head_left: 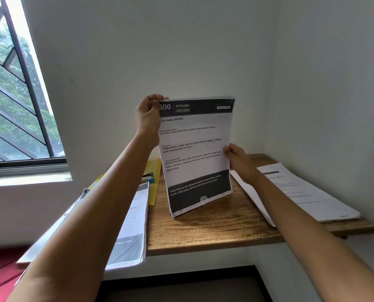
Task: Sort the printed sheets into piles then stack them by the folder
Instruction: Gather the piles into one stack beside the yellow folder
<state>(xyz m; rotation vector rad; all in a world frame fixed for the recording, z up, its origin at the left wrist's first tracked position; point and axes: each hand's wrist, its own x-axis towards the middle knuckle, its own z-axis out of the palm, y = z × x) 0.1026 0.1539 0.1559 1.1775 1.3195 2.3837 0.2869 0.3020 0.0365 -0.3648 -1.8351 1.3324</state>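
Sheets [194,149] stood on desk [203,232], left hand [147,117] pinching top corner, right hand [238,159] gripping side edge; tapping should square them.

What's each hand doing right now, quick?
Left hand: grips the top left corner of the sheaf of printed sheets.
Right hand: holds the same sheaf's right edge.

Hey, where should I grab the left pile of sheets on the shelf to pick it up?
Probably the left pile by its near end, from the front: it overhangs the wooden shelf, so fingers slip under, thumb on top. First set down the held bundle.
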